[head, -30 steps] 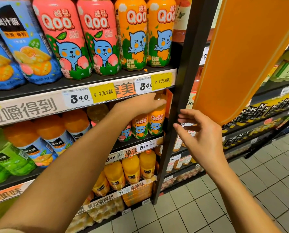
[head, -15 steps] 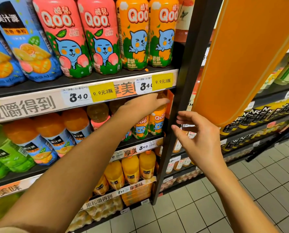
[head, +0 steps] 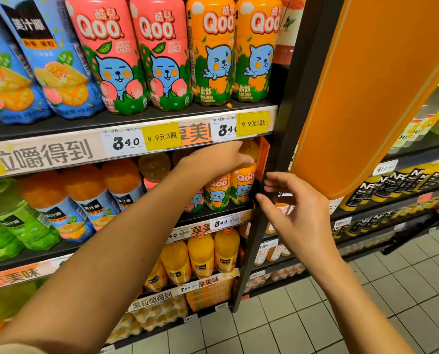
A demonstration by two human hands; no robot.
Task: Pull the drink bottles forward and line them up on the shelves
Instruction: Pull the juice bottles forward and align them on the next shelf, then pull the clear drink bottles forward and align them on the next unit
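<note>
On the upper shelf (head: 60,129), tall plastic bottles stand upright at the front lip: blue-labelled mixed-fruit bottles (head: 52,60) at the left, two pink Qoo peach bottles (head: 134,54) in the middle, two orange Qoo orange bottles (head: 235,47) at the right. Labels face outward and the bases sit just behind the price strip (head: 162,135), so this row reads as already faced.

One shelf down, the middle shelf (head: 213,212) holds green-liquid bottles (head: 6,221) at the far left, then orange-capped juice bottles with blue labels (head: 85,198), all leaning toward the camera in this wide-angle view. Further right stand smaller Qoo bottles, set deeper under the price strip than the row above.

The left hand (head: 221,158) reaches under the price strip, fingers curled over the shoulder of the small orange Qoo bottle (head: 244,180) at the right end of that row, next to the black steel upright (head: 285,154). The grip at the top is judged to suit dragging the bottle forward without tipping it. A neighbouring small orange Qoo bottle (head: 217,192) stands touching it on the left.

The right hand (head: 297,213) hovers in front of the upright, fingers loosely spread and holding nothing; it appears ready to steady or receive the bottle.

The lower shelf (head: 208,283) carries large orange juice bottles (head: 200,254) near the front edge. At the far right, a separate shelving bay holds dark-labelled NFC bottles (head: 392,182).
</note>
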